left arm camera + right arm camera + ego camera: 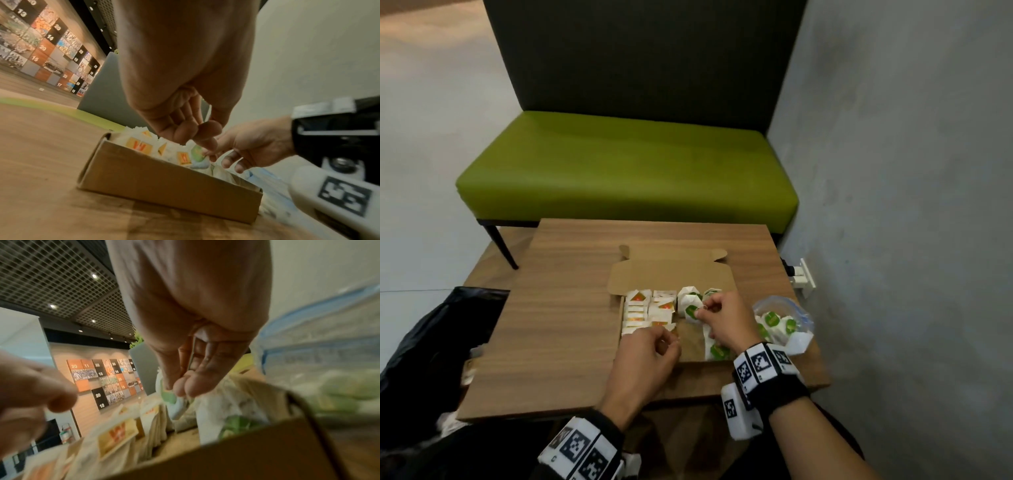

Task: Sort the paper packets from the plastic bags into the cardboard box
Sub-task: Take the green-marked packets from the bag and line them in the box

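Note:
An open cardboard box (671, 274) lies on the wooden table (551, 325). Orange-label paper packets (643, 308) stand in rows in its left half. Green-label packets (717, 349) lie in its right half. My right hand (703, 308) reaches into the box and pinches a white green-label packet (170, 397) between thumb and fingertips. My left hand (667, 342) hovers over the box's front middle; the left wrist view shows its fingers (185, 133) curled against the thumb with nothing in them. A clear plastic bag (780, 322) holding more green-label packets lies just right of the box.
The grey wall with a white socket (803, 277) runs close along the table's right side. A green bench (619, 171) stands behind the table. A black bag (431, 342) sits on the floor at the left. Bare tabletop lies left of the box.

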The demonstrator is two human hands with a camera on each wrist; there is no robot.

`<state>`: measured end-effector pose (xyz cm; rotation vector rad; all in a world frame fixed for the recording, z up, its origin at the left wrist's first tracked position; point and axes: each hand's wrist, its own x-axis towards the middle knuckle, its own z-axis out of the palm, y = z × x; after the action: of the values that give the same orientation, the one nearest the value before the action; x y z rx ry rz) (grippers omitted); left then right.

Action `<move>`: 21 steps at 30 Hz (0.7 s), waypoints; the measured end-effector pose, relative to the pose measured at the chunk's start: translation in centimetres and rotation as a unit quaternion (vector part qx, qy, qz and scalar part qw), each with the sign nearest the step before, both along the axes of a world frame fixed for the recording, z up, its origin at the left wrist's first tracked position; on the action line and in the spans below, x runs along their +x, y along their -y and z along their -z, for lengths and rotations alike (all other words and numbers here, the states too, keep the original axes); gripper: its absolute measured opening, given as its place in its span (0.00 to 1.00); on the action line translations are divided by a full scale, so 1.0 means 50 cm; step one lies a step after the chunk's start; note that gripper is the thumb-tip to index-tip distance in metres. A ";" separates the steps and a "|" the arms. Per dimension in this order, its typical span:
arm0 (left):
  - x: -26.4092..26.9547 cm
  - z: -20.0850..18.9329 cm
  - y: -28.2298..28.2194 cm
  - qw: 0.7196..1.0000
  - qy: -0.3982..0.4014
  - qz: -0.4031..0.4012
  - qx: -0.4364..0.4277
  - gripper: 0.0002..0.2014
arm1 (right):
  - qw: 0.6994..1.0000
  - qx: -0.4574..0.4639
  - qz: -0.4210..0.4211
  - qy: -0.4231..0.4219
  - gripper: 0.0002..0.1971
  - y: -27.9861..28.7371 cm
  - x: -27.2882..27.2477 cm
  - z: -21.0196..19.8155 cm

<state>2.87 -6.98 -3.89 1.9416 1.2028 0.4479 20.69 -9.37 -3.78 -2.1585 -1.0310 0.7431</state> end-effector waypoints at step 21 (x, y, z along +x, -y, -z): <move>-0.018 -0.008 0.008 0.997 -0.044 0.057 -0.040 0.05 | 0.971 -0.112 0.088 0.192 0.09 -0.061 -0.056 0.031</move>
<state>1.94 -7.38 -3.51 1.9665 1.1394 0.2534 17.87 -6.34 -5.32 -2.6209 -0.9594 0.3787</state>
